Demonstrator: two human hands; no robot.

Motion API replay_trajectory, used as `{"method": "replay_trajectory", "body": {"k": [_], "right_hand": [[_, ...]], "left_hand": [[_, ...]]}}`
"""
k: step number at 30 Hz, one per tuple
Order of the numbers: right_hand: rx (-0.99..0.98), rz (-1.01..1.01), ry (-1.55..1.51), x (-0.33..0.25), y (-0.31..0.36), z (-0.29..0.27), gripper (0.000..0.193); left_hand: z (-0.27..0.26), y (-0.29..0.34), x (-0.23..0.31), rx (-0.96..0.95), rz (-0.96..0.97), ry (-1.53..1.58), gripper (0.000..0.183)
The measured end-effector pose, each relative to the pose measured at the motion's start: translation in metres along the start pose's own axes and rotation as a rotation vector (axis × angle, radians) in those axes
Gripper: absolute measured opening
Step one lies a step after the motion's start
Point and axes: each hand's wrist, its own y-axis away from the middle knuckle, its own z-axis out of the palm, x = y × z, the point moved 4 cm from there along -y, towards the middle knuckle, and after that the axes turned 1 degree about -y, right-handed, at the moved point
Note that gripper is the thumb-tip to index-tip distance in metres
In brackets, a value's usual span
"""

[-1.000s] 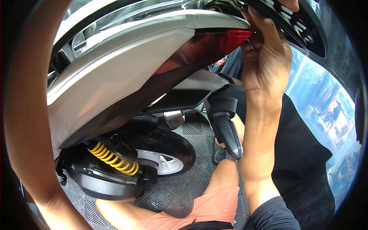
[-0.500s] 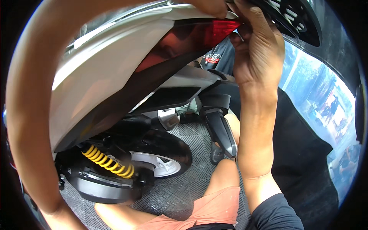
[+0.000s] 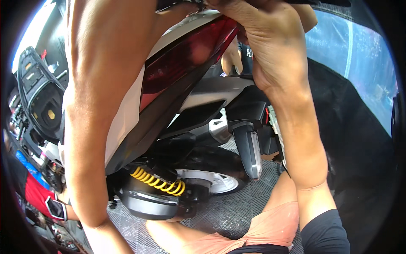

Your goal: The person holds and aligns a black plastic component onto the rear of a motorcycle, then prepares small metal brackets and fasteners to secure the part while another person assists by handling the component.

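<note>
Both my arms reach up to the rear end of a scooter with a white side panel [image 3: 127, 122]. At the top edge, my left hand [image 3: 179, 13] is at the tail; its fingers are mostly hidden. My right hand [image 3: 272, 31] is bent in at the pointed tip of the red tail light [image 3: 190, 46], fingers curled around the tail end; what they grip is hidden. Below the light runs a dark lower panel [image 3: 148, 122]. Under it sit a yellow coil spring [image 3: 158, 182] and the rear wheel's black tyre [image 3: 215, 163].
A black mudguard piece with a turn signal [image 3: 251, 154] juts out near my right forearm. Another person [image 3: 230, 55] is beyond the tail. At left are a person's red sleeve [image 3: 38, 192] and a black scooter part [image 3: 44, 106]. Grey patterned mat [image 3: 237, 211] covers the floor.
My view has shifted left, so the scooter sits further right. My left forearm has swung inward, my right wrist bends more over the tail, and the black plate at upper right has mostly left view.
</note>
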Motion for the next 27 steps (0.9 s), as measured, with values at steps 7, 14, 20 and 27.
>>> {"method": "replay_trajectory", "body": {"k": [7, 14, 20, 27], "right_hand": [[-0.125, -0.224, 0.229, 0.004, -0.011, -0.010, 0.016], [-0.187, -0.285, 0.466, -0.017, -0.005, -0.015, 0.015], [-0.037, -0.464, 0.498, -0.001, -0.004, -0.010, 0.014], [-0.067, -0.414, 0.264, 0.015, -0.014, -0.014, 0.017]], "left_hand": [[0.010, 0.003, 0.023, -0.014, -0.291, 0.102, 0.086], [0.010, 0.001, 0.027, -0.057, -0.183, 0.072, 0.080], [0.012, 0.021, 0.016, 0.005, -0.203, -0.011, 0.080], [0.000, -0.012, 0.020, -0.026, -0.341, 0.225, 0.086]]}}
